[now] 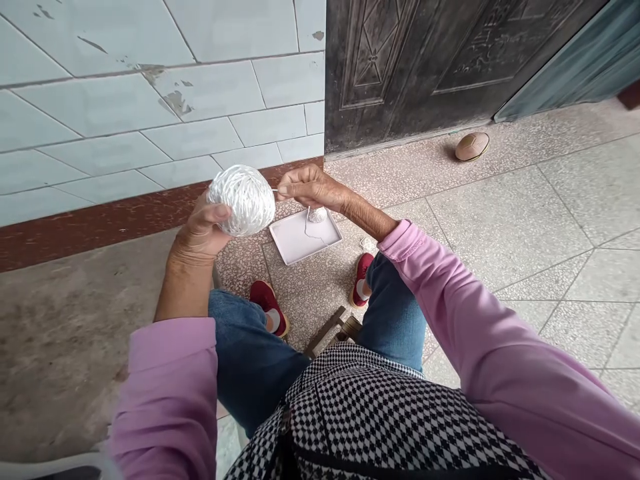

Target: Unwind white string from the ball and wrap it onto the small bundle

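Note:
A large white ball of yarn (243, 199) is held up in front of me by my left hand (203, 230), thumb pressed on its near side. My right hand (310, 188) is just to the right of the ball, fingertips pinched on the white strand that runs from it. Below the hands, on the floor, lies a white tray (293, 241) with a small white ball of yarn (317, 215) and a loose loop of thread on it.
I sit with blue-jeaned knees apart, red shoes (269, 305) on the speckled tile floor. A tiled wall (150, 100) is ahead left, a dark door (425, 60) ahead right. A small round ball (471, 146) lies by the door. A wooden stool part (335, 328) shows between my legs.

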Tool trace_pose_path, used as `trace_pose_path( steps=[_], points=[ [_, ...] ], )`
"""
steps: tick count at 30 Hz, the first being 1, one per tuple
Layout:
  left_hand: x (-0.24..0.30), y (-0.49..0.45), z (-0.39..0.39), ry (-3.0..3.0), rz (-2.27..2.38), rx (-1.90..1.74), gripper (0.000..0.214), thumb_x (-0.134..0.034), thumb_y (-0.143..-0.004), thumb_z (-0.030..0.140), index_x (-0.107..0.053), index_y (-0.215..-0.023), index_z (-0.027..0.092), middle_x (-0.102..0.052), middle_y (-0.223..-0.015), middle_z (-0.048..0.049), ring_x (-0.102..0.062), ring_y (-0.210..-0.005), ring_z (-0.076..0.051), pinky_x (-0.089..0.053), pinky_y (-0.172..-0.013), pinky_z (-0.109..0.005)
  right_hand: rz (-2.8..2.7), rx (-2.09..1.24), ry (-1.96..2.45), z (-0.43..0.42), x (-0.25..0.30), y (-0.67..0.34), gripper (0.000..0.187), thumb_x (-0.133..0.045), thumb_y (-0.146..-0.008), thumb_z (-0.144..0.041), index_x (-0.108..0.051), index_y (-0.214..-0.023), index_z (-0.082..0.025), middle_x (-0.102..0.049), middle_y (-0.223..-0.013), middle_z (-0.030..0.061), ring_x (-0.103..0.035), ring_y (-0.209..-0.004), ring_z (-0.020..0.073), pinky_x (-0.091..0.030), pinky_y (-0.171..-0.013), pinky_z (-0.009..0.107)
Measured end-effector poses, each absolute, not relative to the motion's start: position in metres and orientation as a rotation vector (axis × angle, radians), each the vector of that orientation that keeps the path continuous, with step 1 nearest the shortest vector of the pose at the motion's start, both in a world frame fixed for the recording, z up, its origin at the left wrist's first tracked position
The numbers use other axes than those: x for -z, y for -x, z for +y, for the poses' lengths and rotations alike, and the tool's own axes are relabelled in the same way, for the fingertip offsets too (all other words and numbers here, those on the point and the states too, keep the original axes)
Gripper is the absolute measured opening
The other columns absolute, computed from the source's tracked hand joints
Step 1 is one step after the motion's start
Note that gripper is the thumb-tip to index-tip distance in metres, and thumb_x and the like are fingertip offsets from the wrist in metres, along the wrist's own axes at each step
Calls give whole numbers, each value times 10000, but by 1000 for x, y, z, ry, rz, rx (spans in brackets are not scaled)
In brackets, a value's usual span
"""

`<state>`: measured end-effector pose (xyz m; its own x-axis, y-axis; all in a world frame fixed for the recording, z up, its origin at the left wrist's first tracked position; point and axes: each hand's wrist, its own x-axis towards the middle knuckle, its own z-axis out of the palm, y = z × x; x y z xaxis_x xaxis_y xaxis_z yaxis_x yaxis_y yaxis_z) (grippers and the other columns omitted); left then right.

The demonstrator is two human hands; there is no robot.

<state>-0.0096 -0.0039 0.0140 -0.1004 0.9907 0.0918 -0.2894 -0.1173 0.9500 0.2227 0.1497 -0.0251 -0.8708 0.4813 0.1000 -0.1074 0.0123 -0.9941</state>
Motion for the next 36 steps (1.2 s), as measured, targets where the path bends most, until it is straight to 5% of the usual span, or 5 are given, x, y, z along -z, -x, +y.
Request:
trace_pose_path(
  steps=[13,17,23,28,36],
  points=[
    [-32,52,-49,-905,1191,-1631,1118,-1142,-542,562,-866,-1607,358,-942,-1308,-156,-861,-1454,-609,-739,-1282,-808,-1878,-1751,1302,214,7,-363,329,-1016,-1092,-126,-804,-841,-145,-492,-602,-116,-331,-559,59,-280,-606,258],
    [-38,61,-64,-907,1315,-1817,1021,-1067,-577,812,-876,-1513,449,-912,-1343,-108,-803,-1506,-589,-757,-1202,-800,-1923,-1393,1720,229,20,-426,346,-834,-1221,-73,-872,-877,-86,-511,-584,-77,-367,-568,71,-347,-663,325],
    [-35,64,-59,-849,1359,-1874,1016,-1028,-562,937,-850,-1407,402,-873,-1265,-100,-766,-1468,-523,-779,-1138,-669,-2085,-710,2088,222,31,-454,353,-721,-1288,-103,-958,-1161,127,-888,-1056,328,-898,-1012,196,-621,-927,348],
    [-26,55,-36,-786,1290,-1718,1012,-1146,-503,621,-839,-1428,345,-905,-1191,-84,-766,-1459,-495,-722,-1304,-724,-2250,-757,1867,217,25,-393,466,-677,-1199,65,-945,-1567,-34,-880,-1650,268,-855,-1539,309,-659,-1411,474],
    [-15,15,0,-840,1246,-1526,1065,-1232,-514,684,-848,-1405,244,-936,-1208,-132,-748,-1563,-545,-675,-1390,-710,-2075,-1599,552,168,35,-225,422,-816,-1200,-79,-840,-1619,-125,-888,-1568,189,-852,-1494,308,-821,-1133,369]
  ],
)
